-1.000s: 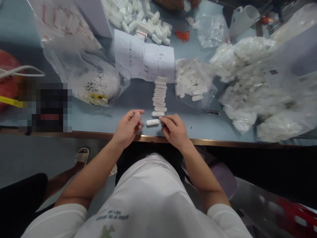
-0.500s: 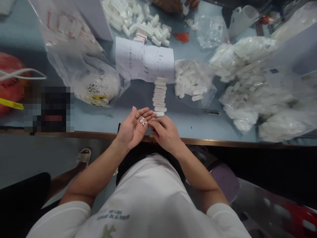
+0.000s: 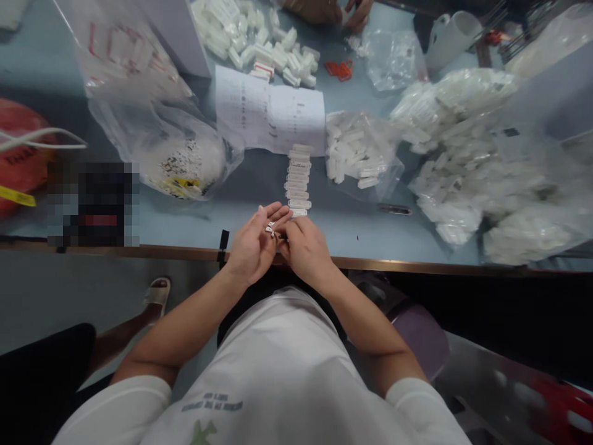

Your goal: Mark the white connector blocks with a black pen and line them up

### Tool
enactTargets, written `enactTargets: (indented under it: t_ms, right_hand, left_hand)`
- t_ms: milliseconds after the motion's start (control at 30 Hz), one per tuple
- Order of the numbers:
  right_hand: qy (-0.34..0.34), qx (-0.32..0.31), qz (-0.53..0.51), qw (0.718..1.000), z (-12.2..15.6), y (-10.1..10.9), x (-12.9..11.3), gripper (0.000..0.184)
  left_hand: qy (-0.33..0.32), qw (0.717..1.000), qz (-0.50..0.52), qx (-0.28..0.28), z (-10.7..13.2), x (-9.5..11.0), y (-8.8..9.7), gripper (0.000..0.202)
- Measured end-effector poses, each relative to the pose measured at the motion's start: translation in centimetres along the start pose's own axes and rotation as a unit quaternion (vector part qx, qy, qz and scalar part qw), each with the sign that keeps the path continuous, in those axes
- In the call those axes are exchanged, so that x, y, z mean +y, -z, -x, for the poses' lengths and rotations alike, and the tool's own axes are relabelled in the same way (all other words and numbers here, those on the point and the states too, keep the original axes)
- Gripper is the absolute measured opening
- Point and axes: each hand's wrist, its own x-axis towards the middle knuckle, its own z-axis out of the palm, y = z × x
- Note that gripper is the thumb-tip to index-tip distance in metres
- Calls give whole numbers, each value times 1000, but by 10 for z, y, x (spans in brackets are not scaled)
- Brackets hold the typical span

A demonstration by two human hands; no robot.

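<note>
My left hand (image 3: pixel 250 250) is turned palm up and cupped. Several tiny white pieces (image 3: pixel 269 229), with dark marks between them, lie in its palm near the fingers. Against its fingertips rests my right hand (image 3: pixel 306 250), thumb and fingers pinched together; whatever they hold is hidden. Just beyond both hands, a column of flat white plastic strips (image 3: pixel 298 186) runs up the table towards a printed sheet of paper (image 3: pixel 296 117).
A clear bag of white plastic parts (image 3: pixel 352 148) stands right of the column, with larger bags (image 3: pixel 458 179) farther right. At left lies a bag of small pieces (image 3: pixel 185 161). A slim dark tool (image 3: pixel 395 210) lies at right. Another person's hands (image 3: pixel 356 13) are at the far side.
My left hand has shifted slightly right and curled more around the tiny white pieces. A black strip on the table edge is now uncovered. The other person's hands have moved a little.
</note>
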Motion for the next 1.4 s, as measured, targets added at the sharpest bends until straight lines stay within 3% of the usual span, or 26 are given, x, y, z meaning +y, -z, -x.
enactTargets:
  t_ms: [133,300,433,500,633,700,800,900,1033,1233,1400]
  right_hand:
    - [-24,7,-72,997,-3,0,0,15]
    - [-37,22,-124,991,-1,14,14,9]
    - [-32,27,-92,995,4,23,41,14]
    - [-12,4,-60,998,6,22,52,18]
    - [36,-44,7,998,6,17,58,22]
    - [57,-60,39,996,4,15,55,24]
    - [90,-85,93,988,1,16,50,28]
    - [105,-110,142,978,-2,16,48,31]
    - [102,-123,136,978,-6,16,49,32]
    - [29,-98,-35,994,-7,22,44,21]
    - [-31,-109,-165,980,-8,30,34,13]
  left_hand:
    - [-1,1000,-11,-1,1,-1,-3,36]
    - [-10,1000,-16,0,-2,3,3,35]
    - [-46,983,-176,34,-8,7,24,25]
    - [-82,934,-346,49,-12,8,35,22]
    - [-149,754,-639,32,-19,8,50,27]
    - [-163,688,-707,10,-22,5,54,31]
    - [-188,628,-755,-16,-24,-1,59,35]
    - [-219,601,-768,-37,-26,-6,63,37]
    - [-263,589,-762,-59,-27,-11,69,38]
    - [-375,566,-733,-44,-22,-13,67,32]
    - [-495,534,-685,-31,-16,-12,52,22]
